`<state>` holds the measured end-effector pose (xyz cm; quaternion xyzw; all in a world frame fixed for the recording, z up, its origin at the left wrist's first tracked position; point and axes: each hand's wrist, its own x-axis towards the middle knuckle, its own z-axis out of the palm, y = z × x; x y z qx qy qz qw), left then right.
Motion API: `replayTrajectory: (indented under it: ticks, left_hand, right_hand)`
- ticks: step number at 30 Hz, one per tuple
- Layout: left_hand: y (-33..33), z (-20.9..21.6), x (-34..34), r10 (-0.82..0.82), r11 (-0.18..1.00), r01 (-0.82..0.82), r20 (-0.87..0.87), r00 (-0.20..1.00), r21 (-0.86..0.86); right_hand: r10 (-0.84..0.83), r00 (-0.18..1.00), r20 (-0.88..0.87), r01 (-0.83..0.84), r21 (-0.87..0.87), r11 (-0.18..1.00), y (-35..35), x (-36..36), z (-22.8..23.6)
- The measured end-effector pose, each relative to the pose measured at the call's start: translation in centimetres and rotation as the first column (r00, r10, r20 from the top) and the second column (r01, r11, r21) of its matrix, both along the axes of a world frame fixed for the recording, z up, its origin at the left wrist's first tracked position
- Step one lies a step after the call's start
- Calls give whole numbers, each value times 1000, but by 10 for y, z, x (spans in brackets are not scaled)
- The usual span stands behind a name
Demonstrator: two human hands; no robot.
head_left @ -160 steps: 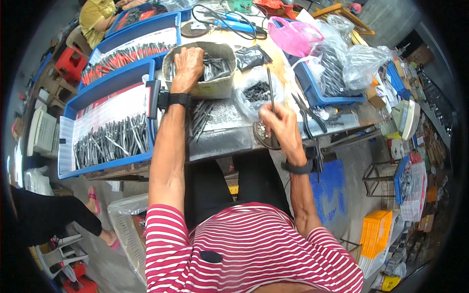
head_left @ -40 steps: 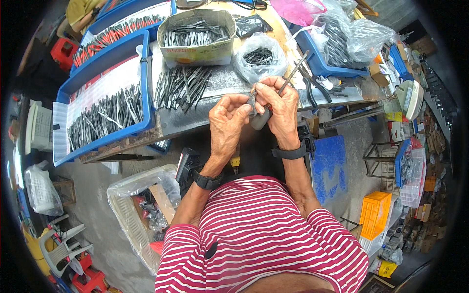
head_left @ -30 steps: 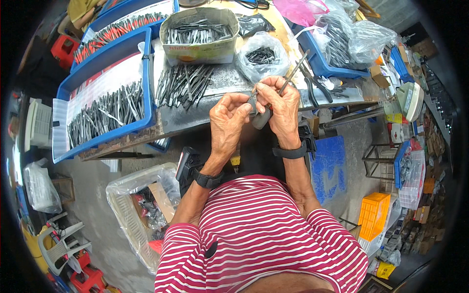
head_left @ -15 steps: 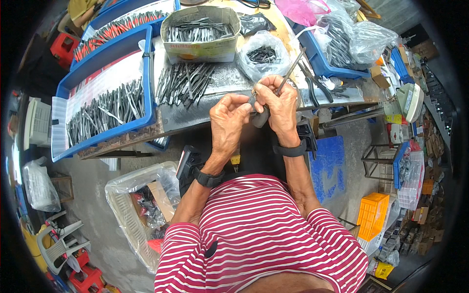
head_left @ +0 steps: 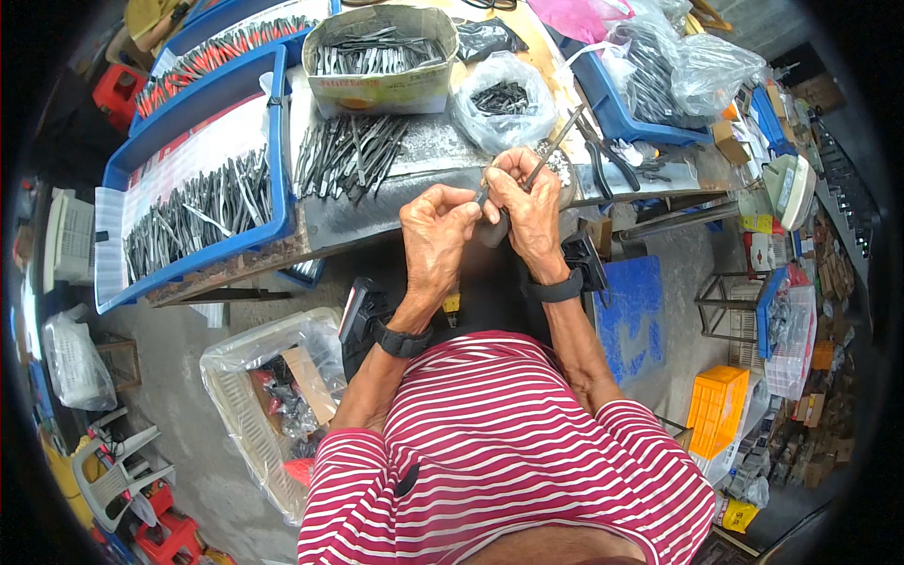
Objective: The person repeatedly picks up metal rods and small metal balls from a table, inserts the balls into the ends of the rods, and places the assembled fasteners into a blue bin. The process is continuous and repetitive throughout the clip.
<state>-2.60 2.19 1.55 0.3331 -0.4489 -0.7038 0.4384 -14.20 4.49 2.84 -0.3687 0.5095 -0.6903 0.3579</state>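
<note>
Over the table's near edge my left hand (head_left: 435, 235) pinches a small dark piece (head_left: 482, 197) between thumb and fingertips; its shape is mostly hidden. Close beside it, my right hand (head_left: 533, 215) grips a thin, dark, tapered tool (head_left: 564, 134), whose tip points away to the far right. The tool's thick, rounded dark end hangs below the fingers; its kind I cannot tell. Right-hand fingertips come up against the small piece. Just beyond the hands stands a clear plastic bag (head_left: 527, 119) of small black parts (head_left: 501, 97). Left of it lies a pile of dark slim pieces (head_left: 348, 160).
An open cardboard box (head_left: 381, 98) of slim metal pieces stands behind the pile. At left, a blue tray (head_left: 196, 254) holds many similar pieces. Black-handled pliers (head_left: 607, 168) lie right of my hands, near another blue tray (head_left: 650, 134) with plastic bags. A lined crate (head_left: 247, 424) sits below.
The table has shifted slightly left and up in the view. My hands stay close together, with a small change in finger position; each keeps its hold.
</note>
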Motion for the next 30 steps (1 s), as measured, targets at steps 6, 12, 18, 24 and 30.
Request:
replayTrajectory:
  ticks: [6, 12, 18, 24, 30]
  left_hand:
    - [2, 3, -2, 3, 999, -4, -20, 1000, -49]
    - [1, 3, -2, -20, 998, 17, -41, 999, -60]
    - [1, 4, 0, -16, 999, 14, -34, 999, -46]
    - [1, 1, -1, 2, 997, -2, -3, 1000, -73]
    - [0, -2, -5, 19, 995, -18, 11, 1000, -100]
  right_hand:
    - [51, 983, 179, -46, -30, 998, 1, -3, -6]
    - [82, 959, 273, -76, -32, 997, 3, -2, -9]
    - [49, 982, 182, -39, -57, 998, 4, 1, -8]
    - [9, 1000, -9, -9, -37, 999, 4, 1, -9]
    - [-72, 995, -69, 68, -58, 996, 4, 9, -16]
